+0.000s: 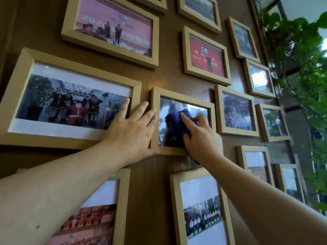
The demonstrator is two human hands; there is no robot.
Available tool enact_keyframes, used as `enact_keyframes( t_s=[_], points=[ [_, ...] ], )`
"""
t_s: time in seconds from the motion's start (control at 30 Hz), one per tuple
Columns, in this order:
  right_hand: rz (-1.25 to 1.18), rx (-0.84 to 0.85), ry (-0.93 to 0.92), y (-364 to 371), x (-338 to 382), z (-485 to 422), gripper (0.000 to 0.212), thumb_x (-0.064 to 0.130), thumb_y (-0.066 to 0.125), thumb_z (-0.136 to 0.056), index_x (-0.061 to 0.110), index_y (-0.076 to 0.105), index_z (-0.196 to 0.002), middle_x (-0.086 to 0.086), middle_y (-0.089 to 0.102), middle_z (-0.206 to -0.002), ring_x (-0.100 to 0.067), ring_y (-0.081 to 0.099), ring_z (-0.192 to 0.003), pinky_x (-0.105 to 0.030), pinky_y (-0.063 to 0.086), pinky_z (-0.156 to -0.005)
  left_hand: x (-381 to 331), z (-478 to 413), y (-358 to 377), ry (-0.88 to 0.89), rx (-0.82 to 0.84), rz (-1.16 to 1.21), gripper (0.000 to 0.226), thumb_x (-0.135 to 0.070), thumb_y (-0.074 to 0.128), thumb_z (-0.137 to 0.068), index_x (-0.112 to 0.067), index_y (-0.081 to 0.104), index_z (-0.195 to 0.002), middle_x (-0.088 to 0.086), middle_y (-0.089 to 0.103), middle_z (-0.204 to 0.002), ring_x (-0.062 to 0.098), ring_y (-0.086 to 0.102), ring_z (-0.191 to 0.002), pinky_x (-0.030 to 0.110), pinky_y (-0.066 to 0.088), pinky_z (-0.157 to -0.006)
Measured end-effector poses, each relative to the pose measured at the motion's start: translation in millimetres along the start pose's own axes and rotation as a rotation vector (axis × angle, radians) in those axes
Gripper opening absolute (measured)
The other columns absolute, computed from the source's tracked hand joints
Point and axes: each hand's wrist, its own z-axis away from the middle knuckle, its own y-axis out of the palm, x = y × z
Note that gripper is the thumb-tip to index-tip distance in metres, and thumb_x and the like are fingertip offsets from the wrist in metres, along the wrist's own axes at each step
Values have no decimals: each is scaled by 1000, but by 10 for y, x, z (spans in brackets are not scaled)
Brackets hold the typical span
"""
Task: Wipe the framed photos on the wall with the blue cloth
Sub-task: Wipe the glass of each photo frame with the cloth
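Cloth grip first: our right hand clutches the blue cloth, bunched under the palm with the index finger stretched over it, pressing it onto the glass of the small centre frame. Cloth sits mid-glass, slightly blurred, with a bit of it hanging out below our wrist past the frame's bottom edge. Our left hand grasps nothing; it lies flat and spread, palm on the wall in the gap between frames. Its fingertips reach onto the left rail of the small centre frame and the right rail of the large group-photo frame, and the thumb tucks under the small frame's lower left corner.

Out from there: pink stage photo frame above left, red 2019 photo frame above right, another small frame just right of the one we wipe. Two white-matted frames hang below, one lower left behind our left forearm, one lower centre. More small frames run down the right side; their photos are too glared to read. Leafy green plant trails at far right by a bright window.
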Motion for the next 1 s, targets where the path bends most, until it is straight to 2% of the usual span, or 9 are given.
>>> enact_keyframes(
  t_s=[0.13, 0.2, 0.27, 0.37, 0.47, 0.63, 0.83, 0.9, 1.0],
  points=[
    [-6, 4, 214, 60, -411, -45, 56, 38, 45, -92, 40, 24, -143, -4, 38, -125, -18, 46, -75, -24, 30, -49, 0, -6, 26, 6, -13, -1, 99, -79, 28, -83, -13, 6, -152, 6, 2, -164, 27, -7, -149, 64, -1, -116],
    [-27, 0, 246, 68, -445, -104, 56, 36, 46, -91, 37, 26, -143, -6, 39, -124, -21, 48, -75, -23, 30, -47, -4, -16, 23, 8, -12, 0, 99, -79, 29, -82, -12, 6, -152, 7, 3, -164, 27, -7, -149, 64, -1, -116],
    [-69, 2, 179, 53, -333, -167, 56, 36, 46, -91, 35, 26, -143, -6, 38, -127, -18, 47, -78, -23, 31, -47, -3, -12, 18, 13, -9, -5, 99, -78, 29, -83, -11, 6, -152, 8, 3, -164, 27, -6, -149, 64, 0, -116],
    [-113, -5, -67, -11, -1, -252, 58, 37, 48, -91, 38, 22, -143, -4, 36, -131, -13, 45, -81, -17, 33, -53, 0, -6, 14, 15, -16, -1, 97, -77, 28, -84, -12, 6, -152, 8, 2, -164, 27, -7, -149, 64, 1, -116],
    [-86, -19, -186, -52, 209, -345, 57, 35, 47, -92, 36, 23, -143, -5, 36, -134, -19, 52, -89, -26, 45, -61, -14, -3, 5, 7, -16, -5, 96, -76, 31, -85, -12, 9, -152, 9, 0, -164, 28, -6, -149, 63, 2, -116],
    [50, -18, -133, -81, -141, -373, 55, 35, 45, -93, 36, 25, -143, -4, 37, -133, -14, 41, -78, -19, 25, -48, -2, -14, 6, 20, -19, 9, 98, -78, 28, -83, -11, 8, -152, 10, 3, -164, 29, -3, -149, 63, 4, -116],
    [85, 14, 164, -10, -645, -308, 53, 35, 44, -92, 39, 26, -142, -5, 42, -125, -24, 47, -75, -27, 31, -53, -17, -15, 13, 14, -3, 14, 99, -78, 29, -83, -10, 5, -152, 9, 0, -164, 26, -4, -150, 63, 4, -116],
    [47, 17, 160, -11, -583, -288, 54, 34, 45, -92, 36, 27, -143, -5, 41, -126, -21, 45, -76, -24, 28, -49, -18, -11, 13, 8, -3, 20, 99, -78, 30, -83, -10, 5, -152, 9, 0, -164, 26, -4, -150, 63, 4, -116],
    [-27, 41, -5, -58, -325, -227, 57, 36, 47, -92, 34, 23, -143, -4, 37, -132, -16, 47, -81, -19, 33, -51, -25, -11, 4, 6, -3, 23, 100, -77, 32, -83, -11, 6, -152, 9, 0, -164, 26, -4, -150, 63, 4, -116]
  ],
)
